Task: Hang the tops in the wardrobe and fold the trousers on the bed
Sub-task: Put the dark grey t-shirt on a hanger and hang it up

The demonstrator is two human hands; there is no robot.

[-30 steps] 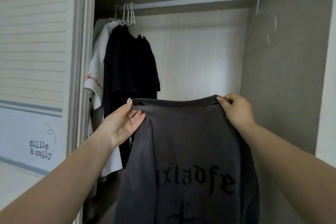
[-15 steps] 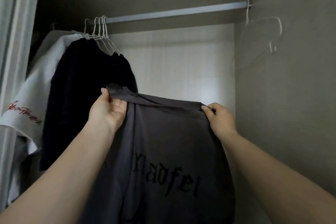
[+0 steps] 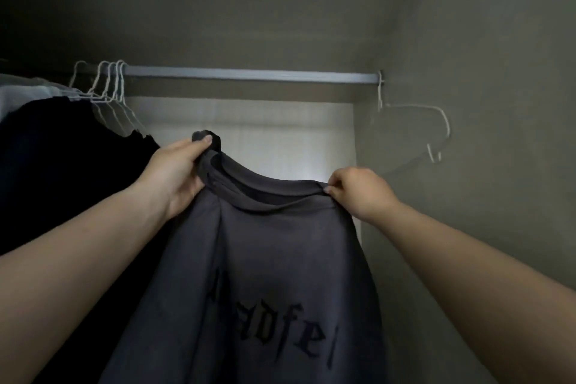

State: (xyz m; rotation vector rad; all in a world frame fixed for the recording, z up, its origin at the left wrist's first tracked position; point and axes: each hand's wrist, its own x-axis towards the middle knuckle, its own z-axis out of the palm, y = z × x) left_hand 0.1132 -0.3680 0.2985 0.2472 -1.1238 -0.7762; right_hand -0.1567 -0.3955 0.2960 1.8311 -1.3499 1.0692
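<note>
A dark grey top with black gothic lettering hangs in front of me inside the wardrobe. My left hand grips its collar on the left, thumb over a raised fold of fabric. My right hand pinches the collar on the right. The collar sags open between both hands. Above runs the pale wardrobe rail. An empty white wire hanger hangs at the rail's right end, to the upper right of my right hand.
Several tops hang at the rail's left end: a black one and a white one on white hangers. The wardrobe's side wall stands close on the right. The rail's middle stretch is bare.
The view has tilted up and closer to the rail. Both hands have lifted the grey top higher, and its collar now hangs open between them.
</note>
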